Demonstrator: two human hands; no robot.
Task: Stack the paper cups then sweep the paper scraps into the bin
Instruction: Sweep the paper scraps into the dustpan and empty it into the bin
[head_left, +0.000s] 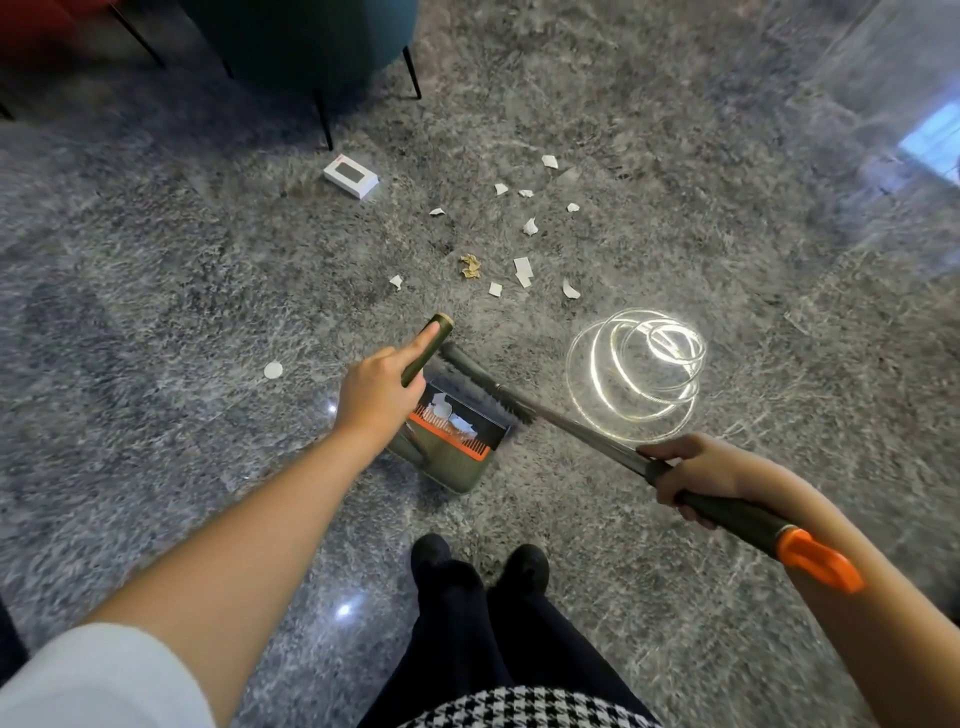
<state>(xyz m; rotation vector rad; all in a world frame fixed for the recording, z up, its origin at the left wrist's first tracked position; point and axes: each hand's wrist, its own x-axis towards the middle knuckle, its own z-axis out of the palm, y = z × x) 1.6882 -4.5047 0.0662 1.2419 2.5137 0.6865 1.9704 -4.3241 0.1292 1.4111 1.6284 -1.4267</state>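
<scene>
The left hand (379, 400) grasps the upright olive-green cylindrical handle (428, 348) of a long-handled dustpan, fingers wrapped round it and the forefinger laid straight along its side. Below it the olive plastic dustpan with an orange comb edge (447, 470) sits on the grey marbled floor (156, 260), its mouth facing away from the person's black shoes (480, 564). The right hand (691, 473) is clenched round the dark broom handle with an orange end cap (571, 431), and the broom's dark bristle head (483, 379) rests right at the pan's mouth.

A few white paper scraps (457, 421) already lie inside the pan, so sweeping looks to be under way. Most of it is left: a scatter of torn white paper scraps (522, 270) and one crumpled yellowish piece (470, 266) lie on the floor beyond the broom, well apart from the pan. A small round white disc (273, 370) lies off to the left, and a white flat box (351, 178) lies near the teal chair (311, 41). No paper cups and no separate bin are in view, so the stacking cannot be judged.
</scene>
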